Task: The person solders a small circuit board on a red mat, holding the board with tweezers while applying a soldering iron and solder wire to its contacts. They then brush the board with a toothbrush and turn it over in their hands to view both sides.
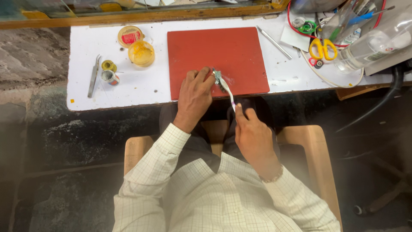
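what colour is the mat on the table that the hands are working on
The mat is plain red, seen best in the head view.

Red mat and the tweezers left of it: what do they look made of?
The red mat looks like matte rubber or silicone: flat, even colour, no glare. The tweezers look like bare metal, grey with a dull sheen. Neither is certain from this view.

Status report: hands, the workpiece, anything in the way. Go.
Left hand pressing a small metal piece onto the red mat. Right hand gripping a toothbrush, head at the piece. Nothing between them.
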